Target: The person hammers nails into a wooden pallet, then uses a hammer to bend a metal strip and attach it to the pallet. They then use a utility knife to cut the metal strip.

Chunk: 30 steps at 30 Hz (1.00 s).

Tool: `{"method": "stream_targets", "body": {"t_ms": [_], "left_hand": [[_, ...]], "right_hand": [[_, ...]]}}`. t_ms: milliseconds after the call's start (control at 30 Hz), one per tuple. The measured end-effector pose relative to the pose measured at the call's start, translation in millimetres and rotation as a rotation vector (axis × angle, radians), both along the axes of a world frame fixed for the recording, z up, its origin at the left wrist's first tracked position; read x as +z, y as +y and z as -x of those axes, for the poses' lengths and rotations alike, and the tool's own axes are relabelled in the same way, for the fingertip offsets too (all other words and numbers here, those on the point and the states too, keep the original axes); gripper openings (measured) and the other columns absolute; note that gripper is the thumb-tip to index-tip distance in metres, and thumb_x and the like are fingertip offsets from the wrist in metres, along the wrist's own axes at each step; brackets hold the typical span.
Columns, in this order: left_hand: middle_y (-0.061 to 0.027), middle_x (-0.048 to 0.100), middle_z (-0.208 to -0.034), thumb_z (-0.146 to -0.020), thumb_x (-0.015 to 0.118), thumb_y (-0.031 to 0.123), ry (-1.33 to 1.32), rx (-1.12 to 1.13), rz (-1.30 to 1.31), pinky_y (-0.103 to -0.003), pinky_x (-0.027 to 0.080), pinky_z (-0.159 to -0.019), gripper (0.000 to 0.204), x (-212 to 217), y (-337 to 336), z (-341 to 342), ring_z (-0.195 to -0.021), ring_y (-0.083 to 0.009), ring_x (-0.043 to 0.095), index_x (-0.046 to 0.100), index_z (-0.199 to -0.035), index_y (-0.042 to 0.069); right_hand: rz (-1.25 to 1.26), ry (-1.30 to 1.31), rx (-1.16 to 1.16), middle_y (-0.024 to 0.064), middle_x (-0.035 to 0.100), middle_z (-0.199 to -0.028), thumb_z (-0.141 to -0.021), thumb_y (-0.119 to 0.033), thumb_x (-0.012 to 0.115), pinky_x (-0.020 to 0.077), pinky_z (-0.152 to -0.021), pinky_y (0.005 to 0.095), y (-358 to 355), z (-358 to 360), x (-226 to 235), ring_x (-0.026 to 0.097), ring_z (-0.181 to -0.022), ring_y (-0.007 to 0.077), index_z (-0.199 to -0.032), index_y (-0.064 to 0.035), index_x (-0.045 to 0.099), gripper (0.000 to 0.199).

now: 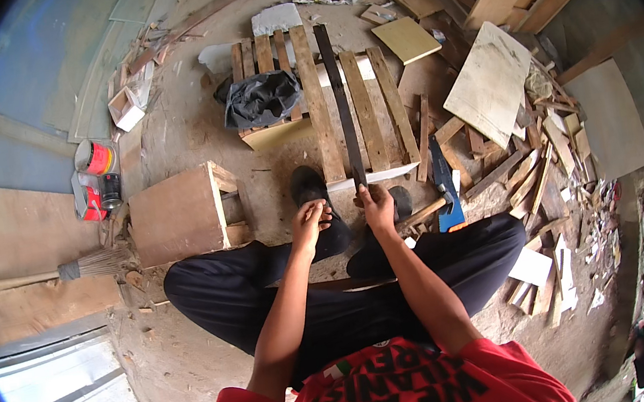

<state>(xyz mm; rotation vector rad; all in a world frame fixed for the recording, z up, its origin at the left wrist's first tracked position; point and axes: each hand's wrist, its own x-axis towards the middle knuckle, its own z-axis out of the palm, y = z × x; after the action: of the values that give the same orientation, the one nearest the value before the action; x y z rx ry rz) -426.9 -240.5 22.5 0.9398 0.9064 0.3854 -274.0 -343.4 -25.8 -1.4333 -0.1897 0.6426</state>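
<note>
A long black strip [342, 110] lies lengthwise over a slatted wooden pallet [364, 115] in front of me. Its near end is pinched between the fingers of my right hand [377, 205]. My left hand [311, 220] hovers a little to the left, apart from the strip, with its fingers curled in; whether something small is in them I cannot make out. On the pallet's left part sits a crumpled black plastic bag [263, 98]. Just right of my right hand lie a hammer [424, 211] and a handsaw [442, 174] with a blue handle.
A wooden box [177, 215] stands left of my feet, near a broom [92, 264] and some paint cans [96, 158]. Scrap wood [536, 175] and a pale board [491, 84] are heaped on the right. A yellowish board [406, 39] lies beyond the pallet.
</note>
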Motion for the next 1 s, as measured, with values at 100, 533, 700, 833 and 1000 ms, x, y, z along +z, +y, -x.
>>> {"method": "stream_targets", "body": {"t_ms": [100, 533, 700, 833, 1000], "left_hand": [[-0.0031, 0.067, -0.096, -0.102, 0.057, 0.025, 0.071, 0.000, 0.000, -0.028, 0.054, -0.071, 0.022, 0.5, 0.7, 2.3, -0.083, -0.0116, 0.065, 0.065, -0.113, 0.007], [-0.0089, 0.068, -0.105, -0.100, 0.059, 0.020, 0.072, -0.096, -0.530, -0.028, 0.053, -0.077, 0.025, -12.2, 15.0, -33.5, -0.090, -0.0177, 0.066, 0.064, -0.117, 0.002], [-0.0178, 0.067, -0.119, -0.096, 0.061, 0.020, 0.186, -0.111, -1.101, -0.038, 0.050, -0.093, 0.040, -10.9, 25.1, -92.2, -0.111, -0.0304, 0.064, 0.057, -0.132, 0.002], [-0.0155, 0.058, -0.136, -0.097, 0.054, 0.029, 0.440, -0.366, -1.010, -0.055, 0.035, -0.108, 0.048, -17.4, 17.6, -116.4, -0.131, -0.0349, 0.048, 0.053, -0.141, 0.011], [-0.0132, 0.059, -0.135, -0.094, 0.056, 0.023, 0.400, -0.395, -1.070, -0.054, 0.034, -0.107, 0.045, -18.7, 9.1, -107.5, -0.132, -0.0319, 0.047, 0.056, -0.138, 0.015]], "right_hand": [[0.235, -0.261, 0.045, 0.0110, 0.069, -0.082, -0.097, -0.027, 0.067, 0.0550, -0.067, 0.0300, 9.7, 3.1, 22.9, 0.070, -0.073, 0.0163, -0.099, 0.0073, 0.063, 0.035], [0.283, -0.273, -0.027, 0.0172, 0.072, -0.079, -0.096, -0.027, 0.066, 0.0546, -0.064, 0.0335, 12.7, 1.8, 19.8, 0.074, -0.073, 0.0222, -0.095, 0.0081, 0.062, 0.036], [0.289, -0.281, -0.021, 0.0181, 0.071, -0.078, -0.097, -0.025, 0.065, 0.0550, -0.065, 0.0349, 15.0, 0.6, 20.7, 0.074, -0.072, 0.0236, -0.097, 0.0079, 0.062, 0.033], [0.321, -0.386, -0.069, 0.0189, 0.071, -0.079, -0.097, -0.022, 0.063, 0.0553, -0.065, 0.0360, 9.4, -8.2, 20.3, 0.074, -0.072, 0.0256, -0.099, 0.0066, 0.063, 0.029], [0.368, -0.407, -0.010, 0.0186, 0.071, -0.079, -0.097, -0.021, 0.063, 0.0551, -0.064, 0.0363, -1.6, -15.4, 23.5, 0.073, -0.071, 0.0254, -0.100, 0.0059, 0.062, 0.027]]}}
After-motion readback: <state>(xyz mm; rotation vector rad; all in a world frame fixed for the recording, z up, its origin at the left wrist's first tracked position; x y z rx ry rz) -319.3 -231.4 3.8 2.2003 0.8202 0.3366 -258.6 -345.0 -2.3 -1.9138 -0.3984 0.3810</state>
